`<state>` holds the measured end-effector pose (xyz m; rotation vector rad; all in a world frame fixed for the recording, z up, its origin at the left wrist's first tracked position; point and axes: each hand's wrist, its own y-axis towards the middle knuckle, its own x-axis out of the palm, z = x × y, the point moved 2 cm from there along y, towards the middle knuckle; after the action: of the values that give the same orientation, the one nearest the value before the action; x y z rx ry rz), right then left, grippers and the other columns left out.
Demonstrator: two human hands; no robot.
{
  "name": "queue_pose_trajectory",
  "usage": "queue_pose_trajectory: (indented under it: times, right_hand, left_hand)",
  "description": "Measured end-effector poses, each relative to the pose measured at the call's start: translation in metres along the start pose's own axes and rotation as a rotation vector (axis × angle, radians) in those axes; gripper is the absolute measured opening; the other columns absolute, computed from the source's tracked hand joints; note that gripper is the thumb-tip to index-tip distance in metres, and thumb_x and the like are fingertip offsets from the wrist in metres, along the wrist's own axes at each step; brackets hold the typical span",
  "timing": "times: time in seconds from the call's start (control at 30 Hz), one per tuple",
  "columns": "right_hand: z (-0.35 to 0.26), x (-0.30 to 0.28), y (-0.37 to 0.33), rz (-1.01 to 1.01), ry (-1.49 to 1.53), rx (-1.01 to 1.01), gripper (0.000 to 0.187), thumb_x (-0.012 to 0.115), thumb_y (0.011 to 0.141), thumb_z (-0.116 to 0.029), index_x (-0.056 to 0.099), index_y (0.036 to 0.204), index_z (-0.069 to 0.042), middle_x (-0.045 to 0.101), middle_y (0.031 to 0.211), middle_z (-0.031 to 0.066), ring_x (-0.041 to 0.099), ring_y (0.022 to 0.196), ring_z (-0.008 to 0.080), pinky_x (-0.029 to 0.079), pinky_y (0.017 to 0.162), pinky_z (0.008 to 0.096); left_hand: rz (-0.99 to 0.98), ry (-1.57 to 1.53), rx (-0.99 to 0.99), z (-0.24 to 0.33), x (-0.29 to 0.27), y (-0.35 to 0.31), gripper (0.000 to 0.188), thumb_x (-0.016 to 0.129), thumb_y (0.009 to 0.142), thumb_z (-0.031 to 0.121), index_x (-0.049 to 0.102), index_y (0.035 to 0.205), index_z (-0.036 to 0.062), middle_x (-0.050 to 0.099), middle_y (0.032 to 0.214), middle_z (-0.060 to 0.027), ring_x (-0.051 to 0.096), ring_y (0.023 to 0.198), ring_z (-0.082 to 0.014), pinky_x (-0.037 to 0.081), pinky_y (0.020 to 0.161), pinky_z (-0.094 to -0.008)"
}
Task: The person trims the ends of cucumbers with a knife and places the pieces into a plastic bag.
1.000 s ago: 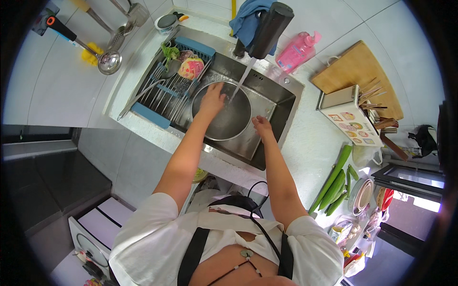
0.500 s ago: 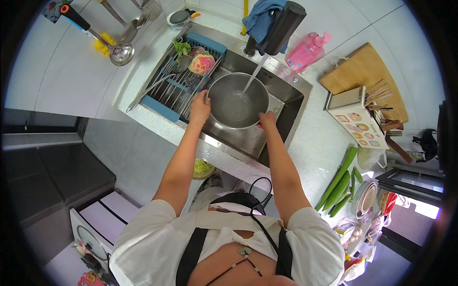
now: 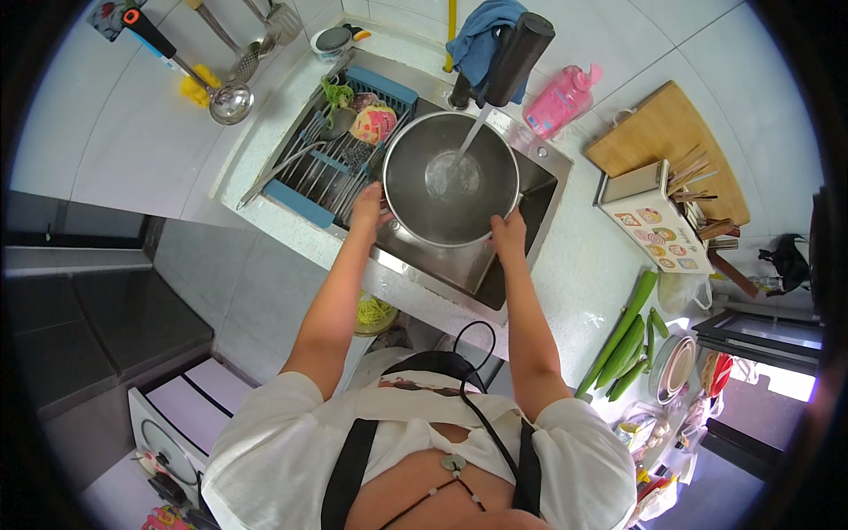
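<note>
A round stainless-steel basin (image 3: 415, 203) is held over the sink (image 3: 442, 276), its mouth facing up. My right hand (image 3: 508, 234) is closed on the rim at its near right, thumb on top. On the near left side, my left hand (image 3: 367, 208) grips the basin too, with some fingers hidden beneath it. From the black faucet (image 3: 519, 60), a stream of water falls into the basin and froths at its bottom.
A drying rack (image 3: 300, 204) with a ladle and vegetables spans the sink's left part. Behind it stands a pink pump bottle (image 3: 560, 102). On the right counter are a wooden cutting board (image 3: 676, 146), a chopstick holder (image 3: 654, 231) and long green vegetables (image 3: 627, 344).
Both hands have raised the basin out of the sink toward me, so it looks larger and nearer the faucet. Water keeps running into it.
</note>
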<state>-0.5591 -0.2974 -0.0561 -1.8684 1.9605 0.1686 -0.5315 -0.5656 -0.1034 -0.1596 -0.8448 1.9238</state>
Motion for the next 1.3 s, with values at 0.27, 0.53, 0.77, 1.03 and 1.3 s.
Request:
queue_pose_trajectory:
  times: [0.27, 0.53, 0.77, 1.03, 1.3]
  right_hand:
    - [-0.047, -0.033, -0.006, -0.032, -0.623, -0.198, 0.054, 0.054, 0.074, -0.011, 0.041, 0.127, -0.004, 0.062, 0.080, 0.0248, 0.060, 0.077, 0.0415, 0.047, 0.071, 0.0468]
    - [-0.012, -0.046, -0.010, -0.040, -0.425, -0.139, 0.056, 0.052, 0.082, -0.006, 0.037, 0.134, -0.018, 0.061, 0.098, 0.0213, 0.062, 0.083, 0.0312, 0.047, 0.074, 0.0352]
    - [-0.008, -0.027, 0.004, 0.002, -0.259, -0.369, 0.066, 0.052, 0.079, 0.003, 0.032, 0.137, -0.020, 0.058, 0.108, 0.0175, 0.059, 0.094, 0.0232, 0.044, 0.081, 0.0264]
    - [0.018, -0.011, 0.032, 0.020, -0.051, -0.430, 0.070, 0.053, 0.076, 0.010, 0.034, 0.137, -0.019, 0.055, 0.120, 0.0145, 0.058, 0.102, 0.0205, 0.046, 0.081, 0.0273]
    - [-0.002, 0.007, 0.031, 0.244, -0.222, -0.509, 0.052, 0.053, 0.085, -0.004, 0.041, 0.132, -0.021, 0.055, 0.121, 0.0115, 0.057, 0.105, 0.0268, 0.048, 0.083, 0.0310]
  left_hand:
    - [0.029, 0.442, 0.007, -0.074, 0.018, 0.028, 0.029, 0.057, 0.085, 0.013, 0.050, 0.112, 0.0082, 0.060, 0.091, -0.0094, 0.062, 0.071, -0.0184, 0.053, 0.050, -0.0321]
    - [-0.064, 0.478, -0.087, -0.043, 0.012, 0.040, 0.033, 0.066, 0.077, 0.017, 0.059, 0.100, -0.0056, 0.063, 0.088, -0.0182, 0.064, 0.062, -0.0262, 0.057, 0.049, -0.0336]
    - [0.002, 0.410, 0.241, 0.006, 0.026, 0.030, 0.024, 0.057, 0.081, 0.006, 0.058, 0.103, -0.0015, 0.063, 0.084, -0.0146, 0.063, 0.065, -0.0238, 0.055, 0.045, -0.0335]
    - [0.167, 0.608, 0.822, 0.030, 0.028, 0.011, 0.024, 0.053, 0.080, -0.002, 0.059, 0.103, 0.0028, 0.065, 0.085, -0.0107, 0.062, 0.069, -0.0219, 0.049, 0.061, -0.0307]
    - [0.275, 0.332, 1.003, 0.018, 0.018, 0.014, 0.015, 0.052, 0.080, 0.001, 0.060, 0.092, 0.0025, 0.064, 0.083, -0.0055, 0.056, 0.076, -0.0110, 0.045, 0.069, -0.0264]
